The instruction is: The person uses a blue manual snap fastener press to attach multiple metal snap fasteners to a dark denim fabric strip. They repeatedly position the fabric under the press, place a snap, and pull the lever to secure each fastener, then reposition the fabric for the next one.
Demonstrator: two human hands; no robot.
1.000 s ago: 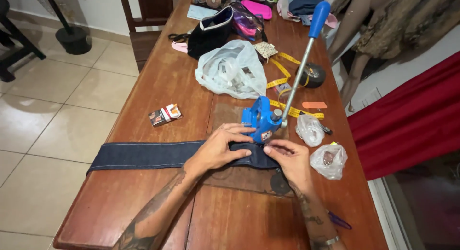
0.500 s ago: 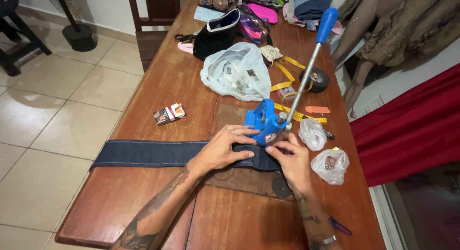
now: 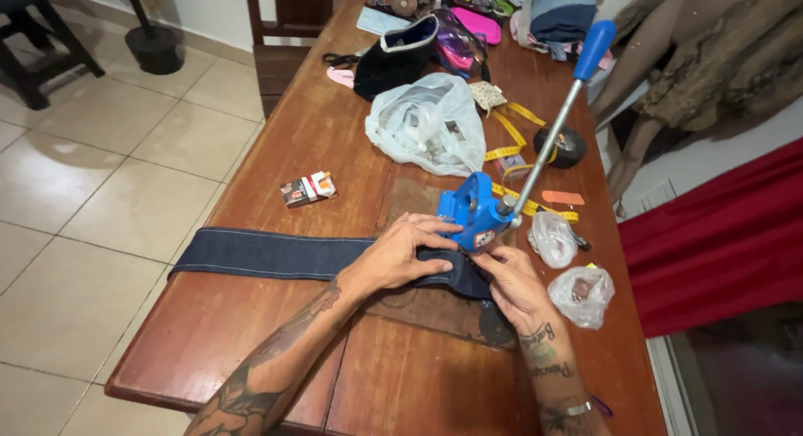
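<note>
Nearest the camera, two bare forearms reach over the wooden table (image 3: pixel 276 352). The left hand (image 3: pixel 401 254) lies flat, fingers spread wide, pressing a dark denim strip (image 3: pixel 276 254) against the tabletop. The right hand (image 3: pixel 512 279) has its fingertips narrowed onto the strip's end, directly under the head of the blue hand press (image 3: pixel 473 217).

Compared with one second ago, both hands occupy nearly the same positions. The left fingertips have crept slightly closer to the press body. The press lever (image 3: pixel 554 128) stands raised at the same angle, and its blue grip (image 3: pixel 595 38) is untouched. Judged from this, the strip is being aligned under the die, and no press stroke has been made.

Just right of the press lie two small clear bags (image 3: pixel 580 292). Beyond are a yellow tape measure (image 3: pixel 512 150), a large clear plastic bag (image 3: pixel 428 125) and a small carton (image 3: pixel 308 188). The far end holds pouches and fabric.

The table surface is reddish, worn wood. The room has a pale tiled floor (image 3: pixel 109 193) to the left and a red cloth (image 3: pixel 719 235) to the right.
</note>
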